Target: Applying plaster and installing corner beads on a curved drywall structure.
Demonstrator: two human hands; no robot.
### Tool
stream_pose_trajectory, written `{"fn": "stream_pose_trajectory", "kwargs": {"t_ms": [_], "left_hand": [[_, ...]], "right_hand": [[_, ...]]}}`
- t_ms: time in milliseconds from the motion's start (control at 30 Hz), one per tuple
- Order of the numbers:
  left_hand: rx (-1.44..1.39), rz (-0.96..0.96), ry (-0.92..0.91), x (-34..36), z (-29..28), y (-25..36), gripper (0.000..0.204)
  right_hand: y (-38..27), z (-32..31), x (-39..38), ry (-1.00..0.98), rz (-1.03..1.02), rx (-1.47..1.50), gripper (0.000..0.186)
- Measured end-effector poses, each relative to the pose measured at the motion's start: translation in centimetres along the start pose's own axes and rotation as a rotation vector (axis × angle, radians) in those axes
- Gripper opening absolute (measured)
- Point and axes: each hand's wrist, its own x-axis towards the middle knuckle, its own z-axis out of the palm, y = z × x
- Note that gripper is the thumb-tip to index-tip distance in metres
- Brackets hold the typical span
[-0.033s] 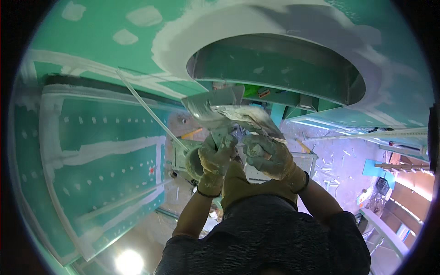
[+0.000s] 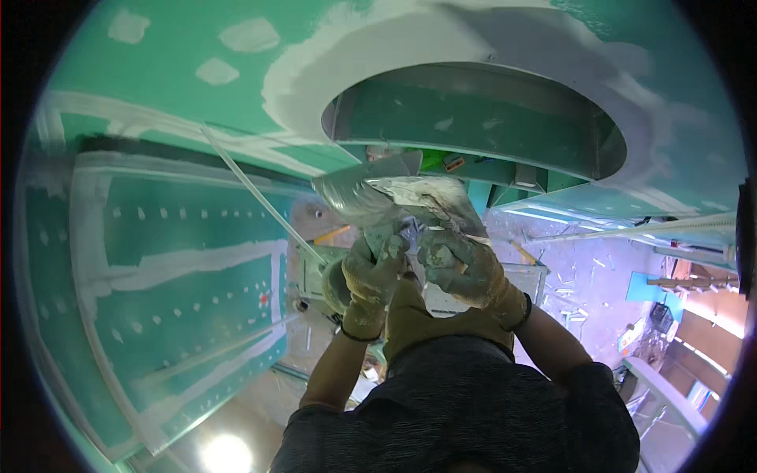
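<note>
Both my hands wear dusty, plaster-smeared work gloves and are held close together in front of my body. My left hand (image 2: 373, 268) is wrapped round the handle of a wide drywall knife (image 2: 344, 193), its grey blade pointing up and away. In my right hand (image 2: 457, 266) is a second drywall knife (image 2: 461, 209), the blade smeared with pale joint compound. The two blades overlap or meet near the middle; whether they touch I cannot tell. Ahead of them, a rounded opening (image 2: 473, 118) with a pale compound border is cut in the green plasterboard (image 2: 189, 39).
A bucket (image 2: 335, 284) stands below, left of my legs, by a platform (image 2: 532, 276). A thin white strip (image 2: 256, 189) slants at the left, before a green board wall (image 2: 181, 213) with filled screw spots. Debris litters the floor (image 2: 583, 276) at right. A lamp (image 2: 226, 455) glows lower left.
The view has shifted very slightly. The right-hand knife's blade has tilted a little; both hands keep their hold.
</note>
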Motion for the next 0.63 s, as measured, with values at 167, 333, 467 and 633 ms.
{"fn": "stream_pose_trajectory", "kwargs": {"t_ms": [167,333,467,633], "left_hand": [[0.239,0.334,0.03,0.8,-1.5,1.8,0.028],[0.432,0.535,0.0,2.2,-2.8,2.9,0.023],[0.48,0.774,0.014,3.3,-2.5,2.3,0.022],[0.176,0.56,-0.113,3.0,-2.2,-1.0,0.024]], "right_hand": [[-1.9,-0.2,0.8,-0.102,0.196,0.071,0.054],[-1.3,0.1,0.8,-0.037,0.087,0.041,0.06],[-0.9,0.3,0.1,0.088,0.015,-0.063,0.06],[1.5,-2.0,-1.0,0.203,0.023,-0.371,0.063]]}}
